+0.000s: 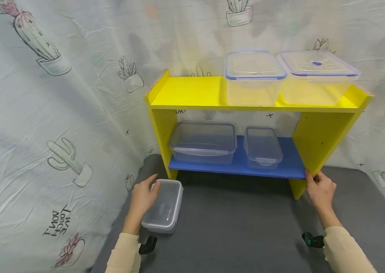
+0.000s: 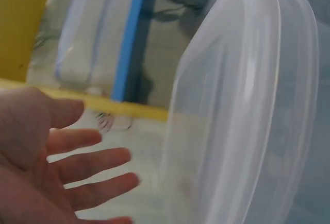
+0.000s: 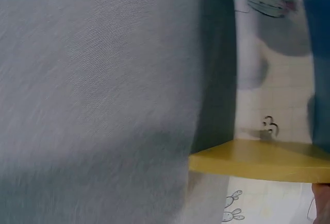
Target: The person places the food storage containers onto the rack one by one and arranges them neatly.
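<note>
A yellow shelf unit (image 1: 192, 108) with a blue lower board (image 1: 206, 167) stands on the grey table. My right hand (image 1: 321, 188) grips the front edge of its right side panel, level with the blue board; in the right wrist view only a fingertip (image 3: 322, 198) shows against the yellow panel (image 3: 258, 162). On the left, my left hand (image 1: 144, 195) hovers beside a clear plastic food container (image 1: 165, 206) with a whitish lid. Its fingers are spread, with nothing held, and the left wrist view shows a gap between fingertips and container (image 2: 232, 100).
Two large lidded containers, one (image 1: 255, 85) beside the other (image 1: 315, 81), stand on the top board's right part. A wide container (image 1: 203, 144) and a narrower one (image 1: 263, 148) sit on the blue board. A cactus-print curtain (image 1: 76, 113) hangs behind and left.
</note>
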A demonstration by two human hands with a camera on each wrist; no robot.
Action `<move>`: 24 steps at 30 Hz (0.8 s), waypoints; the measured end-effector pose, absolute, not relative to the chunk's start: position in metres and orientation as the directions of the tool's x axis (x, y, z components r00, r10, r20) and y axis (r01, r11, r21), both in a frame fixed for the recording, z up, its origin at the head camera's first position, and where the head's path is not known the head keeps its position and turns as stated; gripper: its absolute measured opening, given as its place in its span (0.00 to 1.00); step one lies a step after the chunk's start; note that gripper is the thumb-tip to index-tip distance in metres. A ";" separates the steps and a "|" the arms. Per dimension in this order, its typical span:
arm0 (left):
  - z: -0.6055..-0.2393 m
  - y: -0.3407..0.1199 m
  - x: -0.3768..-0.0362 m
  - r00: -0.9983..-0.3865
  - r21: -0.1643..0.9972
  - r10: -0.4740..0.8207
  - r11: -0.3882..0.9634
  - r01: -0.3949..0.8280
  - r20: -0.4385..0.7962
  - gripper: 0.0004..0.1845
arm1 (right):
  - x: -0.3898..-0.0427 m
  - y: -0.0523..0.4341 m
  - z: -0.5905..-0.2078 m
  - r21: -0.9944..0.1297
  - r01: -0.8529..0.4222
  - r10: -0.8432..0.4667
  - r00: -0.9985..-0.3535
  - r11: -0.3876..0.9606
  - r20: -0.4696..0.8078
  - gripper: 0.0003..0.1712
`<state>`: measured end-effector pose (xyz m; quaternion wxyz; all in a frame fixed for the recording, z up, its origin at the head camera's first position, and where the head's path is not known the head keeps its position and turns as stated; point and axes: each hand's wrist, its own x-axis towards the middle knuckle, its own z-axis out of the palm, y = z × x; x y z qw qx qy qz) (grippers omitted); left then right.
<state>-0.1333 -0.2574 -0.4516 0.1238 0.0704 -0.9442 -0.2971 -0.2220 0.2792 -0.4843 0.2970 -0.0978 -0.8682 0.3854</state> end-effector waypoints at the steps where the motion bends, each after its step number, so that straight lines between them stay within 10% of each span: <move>1: -0.450 -0.260 -0.128 -0.962 0.585 -0.211 0.808 -0.071 0.174 0.25 | -0.222 0.279 -0.485 -0.726 -0.062 0.395 -0.806 0.685 0.441 0.15; 24: -0.505 -0.286 -0.084 -0.942 0.689 -0.264 0.645 -0.331 -0.206 0.48 | -0.222 0.280 -0.491 -0.727 -0.114 0.407 -0.765 0.677 0.500 0.14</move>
